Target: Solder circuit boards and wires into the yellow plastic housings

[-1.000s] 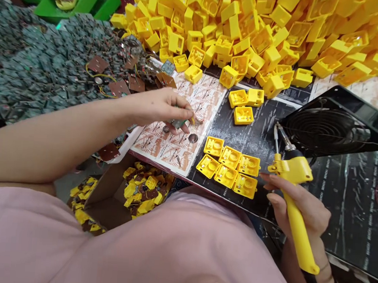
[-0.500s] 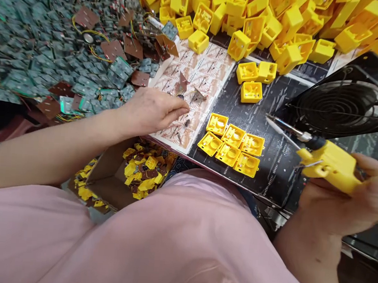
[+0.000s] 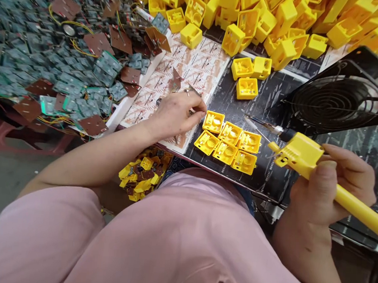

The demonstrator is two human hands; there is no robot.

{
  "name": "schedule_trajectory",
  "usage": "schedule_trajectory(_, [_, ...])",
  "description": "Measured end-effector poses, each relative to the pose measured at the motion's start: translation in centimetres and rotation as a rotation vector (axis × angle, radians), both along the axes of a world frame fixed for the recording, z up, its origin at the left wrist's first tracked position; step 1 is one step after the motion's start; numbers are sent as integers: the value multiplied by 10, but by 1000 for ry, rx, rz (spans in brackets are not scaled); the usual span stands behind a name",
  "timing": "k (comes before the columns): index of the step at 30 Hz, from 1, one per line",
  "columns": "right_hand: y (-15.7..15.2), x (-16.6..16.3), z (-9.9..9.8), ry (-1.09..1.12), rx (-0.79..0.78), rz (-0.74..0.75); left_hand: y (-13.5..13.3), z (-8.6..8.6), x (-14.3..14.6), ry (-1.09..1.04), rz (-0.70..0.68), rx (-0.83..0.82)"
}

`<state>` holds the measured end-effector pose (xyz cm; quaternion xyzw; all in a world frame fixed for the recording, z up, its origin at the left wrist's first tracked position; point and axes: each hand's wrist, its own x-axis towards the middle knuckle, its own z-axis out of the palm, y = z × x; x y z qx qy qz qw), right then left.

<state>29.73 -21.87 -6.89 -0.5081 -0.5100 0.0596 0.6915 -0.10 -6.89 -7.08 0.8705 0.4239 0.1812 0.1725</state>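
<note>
R hand (image 3: 331,186) has its fingers wrapped round the smooth yellow plastic handle of an iron (image 3: 300,153); slim metal tip points left, w/ a thin tube alongside, just above the black tabletop (image 3: 269,104). L hand (image 3: 178,115), palm down, thumb & forefinger brought close tog. by the corner of the nearest of six cases (image 3: 230,133); can't tell if anything's btwn them. Cases = shallow yellow plastic, squarish, open side up, small side lugs, moulded ribs & round recesses inside, some w/ perforated grilles; set in two rows of three, R of a printed sheet (image 3: 204,56). Farther back, three deeper shells (image 3: 247,88), then a big jumbled heap (image 3: 281,18) of boxy yellow pcs. To R, black fan (image 3: 337,98) w/ concentric wire guard. Far L, grey-green boards (image 3: 108,62) piled dense, plus flat brown ones & thin yellow wires, against a white rim (image 3: 117,114). Below tabletop edge: yellow scraps (image 3: 143,173) mixed w/ brown bits; their container mostly hidden.
</note>
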Motion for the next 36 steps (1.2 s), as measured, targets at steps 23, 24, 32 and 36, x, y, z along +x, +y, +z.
schedule_trajectory(23, [2,-12,0,-327,-106,223,-2,15,17,213,22,-42])
schedule_trajectory(24, [3,-14,-1,-354,-94,242,-2,16,18,227,36,-53])
schedule_trajectory(32, [3,-25,8,-559,-123,252,-4,17,20,202,70,-79])
schedule_trajectory(36, [5,-27,11,-575,-119,236,-3,15,20,197,65,-73])
